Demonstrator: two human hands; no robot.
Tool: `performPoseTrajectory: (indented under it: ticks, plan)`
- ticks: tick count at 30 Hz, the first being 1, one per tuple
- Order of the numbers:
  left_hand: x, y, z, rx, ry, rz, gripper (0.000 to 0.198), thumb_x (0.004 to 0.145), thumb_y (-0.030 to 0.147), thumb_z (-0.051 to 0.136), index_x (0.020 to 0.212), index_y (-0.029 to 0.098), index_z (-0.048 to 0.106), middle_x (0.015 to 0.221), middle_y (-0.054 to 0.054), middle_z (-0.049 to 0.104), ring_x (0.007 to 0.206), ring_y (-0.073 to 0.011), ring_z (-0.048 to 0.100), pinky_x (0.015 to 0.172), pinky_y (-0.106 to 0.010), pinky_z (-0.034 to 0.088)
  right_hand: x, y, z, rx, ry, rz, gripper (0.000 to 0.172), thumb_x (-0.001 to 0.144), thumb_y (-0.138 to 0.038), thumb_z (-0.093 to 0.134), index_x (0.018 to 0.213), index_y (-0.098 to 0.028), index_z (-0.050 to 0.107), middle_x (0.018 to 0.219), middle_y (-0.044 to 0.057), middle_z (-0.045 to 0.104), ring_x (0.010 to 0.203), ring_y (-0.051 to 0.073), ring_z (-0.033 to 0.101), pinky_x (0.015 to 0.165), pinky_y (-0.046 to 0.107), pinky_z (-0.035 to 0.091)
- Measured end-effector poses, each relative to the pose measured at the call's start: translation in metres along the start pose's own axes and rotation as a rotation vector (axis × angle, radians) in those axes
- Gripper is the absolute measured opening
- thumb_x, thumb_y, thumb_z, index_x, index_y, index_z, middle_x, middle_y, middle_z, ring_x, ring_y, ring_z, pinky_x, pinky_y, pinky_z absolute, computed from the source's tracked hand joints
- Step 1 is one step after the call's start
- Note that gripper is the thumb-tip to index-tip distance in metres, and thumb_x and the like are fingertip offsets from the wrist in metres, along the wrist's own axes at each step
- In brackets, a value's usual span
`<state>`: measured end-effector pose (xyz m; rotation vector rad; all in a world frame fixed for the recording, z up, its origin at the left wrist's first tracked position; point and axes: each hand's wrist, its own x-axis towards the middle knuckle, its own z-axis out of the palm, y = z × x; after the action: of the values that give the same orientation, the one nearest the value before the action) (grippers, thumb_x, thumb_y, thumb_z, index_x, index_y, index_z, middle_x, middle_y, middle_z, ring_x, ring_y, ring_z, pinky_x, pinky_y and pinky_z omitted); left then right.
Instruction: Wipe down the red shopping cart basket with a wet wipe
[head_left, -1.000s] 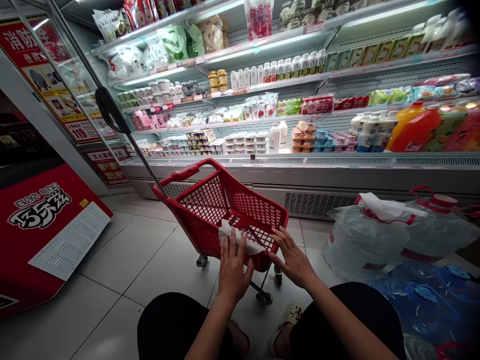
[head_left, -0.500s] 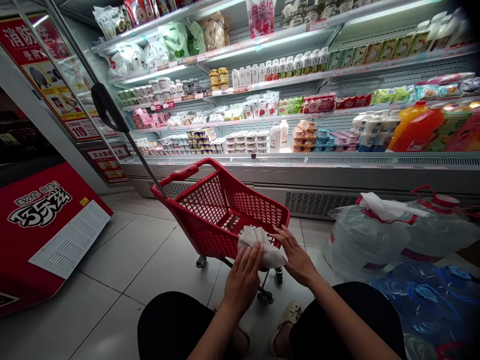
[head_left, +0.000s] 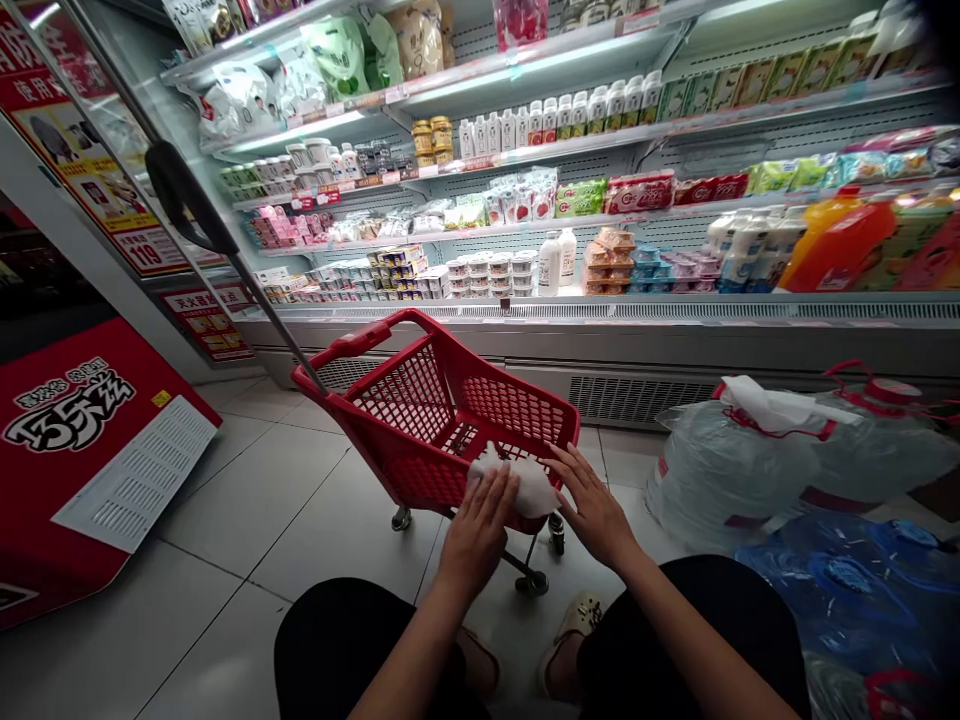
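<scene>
A red plastic shopping cart (head_left: 397, 460) with latticed sides stands just ahead of my knees. My left hand (head_left: 476, 525) holds a crumpled white cloth (head_left: 529, 488) against the near end of the basket, its fingers laid straight over the cloth and its thumb hidden. At the basket's near right corner is my right hand (head_left: 592, 510), fingers apart, the tips at the rim and the thumb side close to the cloth's right end. Whether that thumb touches the cloth I cannot tell.
Behind the cart runs a lit refrigerated shelf (head_left: 525, 312) stocked with dairy and drinks. Large bagged water bottles (head_left: 739, 470) and blue-tinted water jugs (head_left: 847, 590) sit at the right. A red cabinet (head_left: 97, 470) stands left; a metal pole (head_left: 262, 305) rises past the cart's handle.
My left hand and the cloth have shifted slightly left and up along the basket's near end. My right hand remains by the corner. The whole view has moved a little.
</scene>
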<state>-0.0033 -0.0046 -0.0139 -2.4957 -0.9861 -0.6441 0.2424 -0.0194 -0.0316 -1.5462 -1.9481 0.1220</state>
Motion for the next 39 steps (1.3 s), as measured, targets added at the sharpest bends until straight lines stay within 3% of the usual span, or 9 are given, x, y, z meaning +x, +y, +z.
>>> performPoseTrajectory:
  ticks: [6,12,15,19,22,25,30,34,39]
  plan:
    - [-0.003,-0.072,-0.021,0.024,0.026,-0.22,0.091,0.088,0.005,0.05,0.168,0.022,0.01,0.171,-0.012,0.028,0.156,-0.0308,0.031,0.126,-0.054,0.032,0.005,0.01,-0.003,0.097,-0.019,0.071,0.047,0.107,-0.055,0.033,0.141,-0.032,0.055,0.168,0.0,0.035,0.159,0.026,0.021,0.119,0.049,0.044]
    - [0.009,-0.026,-0.015,-0.02,0.002,-0.226,0.099,0.08,0.009,0.064,0.167,0.029,0.021,0.175,-0.008,0.016,0.16,-0.0401,0.014,0.127,-0.064,0.025,0.017,-0.019,0.004,-0.111,0.063,0.058,0.058,0.108,-0.05,0.029,0.165,-0.035,0.025,0.174,0.002,0.021,0.16,0.033,0.012,0.125,0.068,0.019]
    - [0.013,-0.011,-0.012,-0.021,-0.029,-0.189,0.099,0.08,0.01,0.065,0.167,0.03,0.021,0.175,-0.006,0.012,0.16,-0.0396,0.013,0.127,-0.062,0.024,0.017,-0.038,0.01,-0.165,0.063,0.002,0.069,0.108,-0.053,0.032,0.168,-0.035,0.004,0.175,0.003,0.013,0.161,0.034,0.008,0.126,0.067,0.016]
    - [0.012,-0.04,-0.015,0.006,-0.051,-0.128,0.096,0.083,0.008,0.056,0.168,0.022,0.013,0.173,-0.008,0.023,0.159,-0.0286,0.025,0.131,-0.049,0.02,0.014,-0.037,0.012,-0.182,0.08,-0.003,0.078,0.107,-0.057,0.033,0.167,-0.029,-0.009,0.175,0.008,0.013,0.159,0.032,0.019,0.127,0.06,0.018]
    - [0.015,-0.062,-0.017,0.037,-0.024,-0.225,0.093,0.085,0.007,0.053,0.168,0.017,0.01,0.172,-0.011,0.026,0.159,-0.0268,0.026,0.131,-0.048,0.02,0.015,-0.029,0.009,-0.192,0.071,-0.006,0.082,0.106,-0.06,0.034,0.167,-0.028,-0.011,0.175,0.009,0.012,0.158,0.031,0.024,0.128,0.057,0.021]
    - [0.021,-0.053,-0.016,0.025,-0.027,-0.277,0.091,0.086,0.01,0.056,0.167,0.016,0.015,0.172,-0.011,0.024,0.16,-0.0286,0.02,0.13,-0.05,0.02,0.016,-0.026,0.007,-0.219,0.071,-0.002,0.081,0.106,-0.061,0.034,0.168,-0.028,-0.007,0.174,0.009,0.015,0.157,0.03,0.028,0.127,0.056,0.022]
    - [0.025,-0.02,-0.011,-0.008,-0.109,-0.078,0.093,0.084,0.013,0.058,0.167,0.027,0.019,0.174,-0.002,0.02,0.161,-0.0274,0.018,0.132,-0.049,0.014,0.015,-0.023,0.002,-0.26,0.077,-0.036,0.079,0.106,-0.059,0.037,0.168,-0.03,-0.004,0.175,0.007,0.014,0.157,0.029,0.025,0.127,0.055,0.025]
    - [0.026,-0.045,-0.017,0.055,-0.107,-0.042,0.086,0.087,0.014,0.053,0.167,0.027,0.022,0.172,-0.001,0.026,0.159,-0.0234,0.024,0.133,-0.047,0.004,0.016,-0.013,-0.003,-0.27,0.057,-0.024,0.077,0.107,-0.058,0.037,0.168,-0.033,-0.002,0.176,0.004,0.008,0.16,0.029,0.018,0.126,0.054,0.027]
    - [0.032,-0.073,-0.023,0.101,-0.081,-0.18,0.083,0.084,0.013,0.054,0.163,0.02,0.032,0.17,-0.006,0.03,0.158,-0.0256,0.027,0.133,-0.05,0.003,0.017,-0.009,-0.004,-0.288,0.044,-0.01,0.08,0.106,-0.06,0.038,0.168,-0.031,-0.003,0.176,0.004,0.006,0.16,0.031,0.015,0.126,0.055,0.028]
